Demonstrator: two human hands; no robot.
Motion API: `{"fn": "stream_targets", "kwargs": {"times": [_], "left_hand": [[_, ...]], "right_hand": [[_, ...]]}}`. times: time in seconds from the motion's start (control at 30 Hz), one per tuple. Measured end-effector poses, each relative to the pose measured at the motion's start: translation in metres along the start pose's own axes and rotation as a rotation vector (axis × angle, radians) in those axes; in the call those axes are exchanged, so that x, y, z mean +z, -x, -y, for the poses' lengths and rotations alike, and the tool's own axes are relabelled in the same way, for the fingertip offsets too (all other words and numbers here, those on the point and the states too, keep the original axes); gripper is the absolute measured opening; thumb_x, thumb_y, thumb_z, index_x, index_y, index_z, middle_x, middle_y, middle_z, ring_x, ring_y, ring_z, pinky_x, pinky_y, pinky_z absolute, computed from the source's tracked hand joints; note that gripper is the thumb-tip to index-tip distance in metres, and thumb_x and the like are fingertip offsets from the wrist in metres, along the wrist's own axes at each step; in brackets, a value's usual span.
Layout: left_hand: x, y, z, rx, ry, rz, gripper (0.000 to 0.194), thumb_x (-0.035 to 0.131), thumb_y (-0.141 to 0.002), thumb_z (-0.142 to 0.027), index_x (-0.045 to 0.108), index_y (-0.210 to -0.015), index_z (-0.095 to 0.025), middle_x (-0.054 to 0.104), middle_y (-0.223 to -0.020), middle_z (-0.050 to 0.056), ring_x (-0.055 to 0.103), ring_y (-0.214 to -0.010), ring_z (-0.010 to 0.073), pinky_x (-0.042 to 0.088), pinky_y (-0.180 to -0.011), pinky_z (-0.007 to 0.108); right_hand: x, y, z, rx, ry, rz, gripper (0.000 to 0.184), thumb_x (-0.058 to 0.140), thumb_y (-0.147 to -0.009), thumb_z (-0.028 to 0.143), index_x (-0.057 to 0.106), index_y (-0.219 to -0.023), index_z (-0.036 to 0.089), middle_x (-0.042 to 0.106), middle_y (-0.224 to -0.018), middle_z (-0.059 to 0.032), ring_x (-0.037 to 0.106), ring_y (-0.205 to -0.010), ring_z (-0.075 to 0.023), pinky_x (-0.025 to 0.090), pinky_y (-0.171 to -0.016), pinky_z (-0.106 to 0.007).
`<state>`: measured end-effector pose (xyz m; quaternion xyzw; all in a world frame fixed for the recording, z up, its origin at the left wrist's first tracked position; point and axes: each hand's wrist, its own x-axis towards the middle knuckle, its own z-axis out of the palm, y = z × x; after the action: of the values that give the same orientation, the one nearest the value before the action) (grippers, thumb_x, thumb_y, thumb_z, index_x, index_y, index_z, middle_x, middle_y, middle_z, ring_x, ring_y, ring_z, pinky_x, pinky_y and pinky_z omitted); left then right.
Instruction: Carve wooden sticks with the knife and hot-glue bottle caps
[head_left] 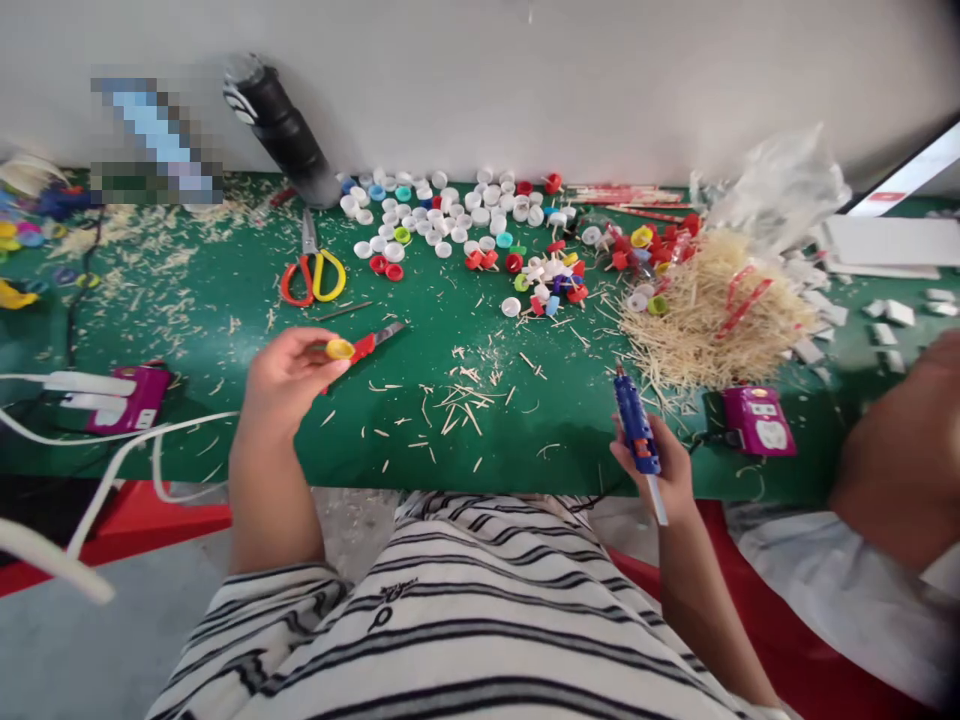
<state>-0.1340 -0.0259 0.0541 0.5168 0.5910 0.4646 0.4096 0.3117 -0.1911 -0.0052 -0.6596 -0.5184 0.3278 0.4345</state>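
Observation:
Between thumb and fingers, my left hand [289, 380] pinches a small yellow bottle cap [340, 349]. Just beyond it lies a red utility knife [364, 347], its blade pointing right. My right hand [667, 470] is wrapped round a blue hot glue gun [635, 415], nozzle pointing away from me, a white glue stick [657, 498] poking out of its back. Many white bottle caps [487, 205] are spread over the back of the table. Nearer stands a cluster of coloured caps with sticks [555, 280]. Loose wooden slivers [461, 405] lie between my hands.
Scissors [311, 275] lie left, below a black bottle [281, 125]. At right are a heap of thin wooden sticks [727, 310], a plastic bag [780, 185] and white blocks [892, 315]. Purple power sockets [757, 420] flank me, with white cables at left. Another person's arm [900, 450] reaches in at right.

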Motion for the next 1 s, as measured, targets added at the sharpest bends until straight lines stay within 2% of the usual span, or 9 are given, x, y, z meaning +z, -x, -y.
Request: {"fn": "stream_targets", "kwargs": {"times": [0.07, 0.2, 0.27, 0.37, 0.47, 0.5, 0.7, 0.87, 1.0], "left_hand": [[-0.017, 0.014, 0.016, -0.05, -0.094, -0.125, 0.043, 0.086, -0.06, -0.028, 0.071, -0.1, -0.019, 0.075, -0.091, 0.001, 0.068, -0.078, 0.0143, 0.057, -0.073, 0.027], [-0.049, 0.03, 0.047, -0.007, -0.149, -0.306, 0.043, 0.084, -0.061, -0.026, 0.072, -0.101, -0.019, 0.075, -0.092, 0.0, 0.067, -0.081, 0.0144, 0.054, -0.077, 0.027], [-0.064, 0.028, 0.058, 0.018, -0.163, -0.404, 0.043, 0.083, -0.059, -0.022, 0.072, -0.101, -0.018, 0.074, -0.09, -0.001, 0.067, -0.082, 0.0139, 0.052, -0.075, 0.025], [-0.078, 0.011, 0.067, 0.049, -0.193, -0.529, 0.045, 0.084, -0.057, -0.019, 0.071, -0.1, -0.017, 0.073, -0.09, -0.002, 0.066, -0.085, 0.0142, 0.052, -0.074, 0.025], [-0.08, -0.015, 0.07, 0.021, -0.204, -0.482, 0.045, 0.081, -0.06, -0.013, 0.069, -0.103, -0.013, 0.071, -0.087, -0.003, 0.063, -0.08, 0.0112, 0.051, -0.074, 0.023], [-0.077, -0.024, 0.07, 0.014, -0.219, -0.433, 0.044, 0.08, -0.062, -0.011, 0.068, -0.105, -0.012, 0.071, -0.089, -0.003, 0.063, -0.081, 0.0105, 0.051, -0.076, 0.023], [-0.051, -0.064, 0.08, 0.027, -0.296, -0.257, 0.04, 0.08, -0.068, -0.013, 0.07, -0.107, -0.009, 0.073, -0.096, -0.002, 0.063, -0.088, 0.0099, 0.051, -0.094, 0.03], [-0.045, -0.071, 0.089, 0.055, -0.463, -0.167, 0.042, 0.08, -0.071, -0.024, 0.075, -0.112, -0.016, 0.076, -0.11, 0.003, 0.067, -0.1, 0.0177, 0.051, -0.099, 0.037], [-0.045, -0.056, 0.087, 0.086, -0.602, -0.202, 0.038, 0.072, -0.079, -0.032, 0.075, -0.115, -0.02, 0.075, -0.115, 0.007, 0.069, -0.104, 0.0236, 0.052, -0.098, 0.04]], "right_hand": [[-0.012, 0.007, -0.006, -0.078, 0.178, 0.0, 0.034, 0.074, -0.079, 0.036, 0.065, -0.109, 0.023, 0.062, -0.085, -0.0012, 0.052, -0.069, -0.0169, 0.045, -0.066, -0.03], [-0.024, 0.017, -0.025, -0.296, 0.38, -0.003, 0.039, 0.064, -0.079, 0.037, 0.064, -0.113, 0.019, 0.063, -0.089, -0.0044, 0.058, -0.073, -0.0204, 0.048, -0.068, -0.033], [-0.023, 0.02, -0.035, -0.401, 0.444, -0.05, 0.043, 0.061, -0.078, 0.039, 0.064, -0.116, 0.018, 0.065, -0.094, -0.0074, 0.063, -0.079, -0.024, 0.05, -0.071, -0.036], [-0.017, 0.021, -0.047, -0.506, 0.509, -0.196, 0.044, 0.06, -0.077, 0.036, 0.064, -0.117, 0.018, 0.068, -0.097, -0.0095, 0.066, -0.085, -0.0273, 0.052, -0.077, -0.039], [-0.012, 0.021, -0.052, -0.545, 0.541, -0.24, 0.045, 0.06, -0.076, 0.033, 0.064, -0.118, 0.018, 0.069, -0.095, -0.0097, 0.066, -0.084, -0.0273, 0.052, -0.078, -0.04], [-0.011, 0.02, -0.053, -0.55, 0.556, -0.236, 0.045, 0.06, -0.076, 0.032, 0.064, -0.118, 0.018, 0.069, -0.095, -0.0096, 0.066, -0.083, -0.0271, 0.052, -0.077, -0.039], [-0.009, 0.022, -0.053, -0.523, 0.723, -0.237, 0.05, 0.056, -0.07, 0.032, 0.062, -0.119, 0.019, 0.069, -0.092, -0.0097, 0.066, -0.082, -0.0294, 0.052, -0.076, -0.041], [-0.008, 0.023, -0.052, -0.559, 0.739, -0.248, 0.052, 0.055, -0.071, 0.032, 0.061, -0.121, 0.018, 0.071, -0.096, -0.0114, 0.066, -0.083, -0.03, 0.052, -0.075, -0.04], [-0.007, 0.022, -0.048, -0.581, 0.746, -0.259, 0.052, 0.056, -0.072, 0.031, 0.061, -0.121, 0.018, 0.071, -0.094, -0.0108, 0.065, -0.08, -0.0287, 0.051, -0.073, -0.039]]}}
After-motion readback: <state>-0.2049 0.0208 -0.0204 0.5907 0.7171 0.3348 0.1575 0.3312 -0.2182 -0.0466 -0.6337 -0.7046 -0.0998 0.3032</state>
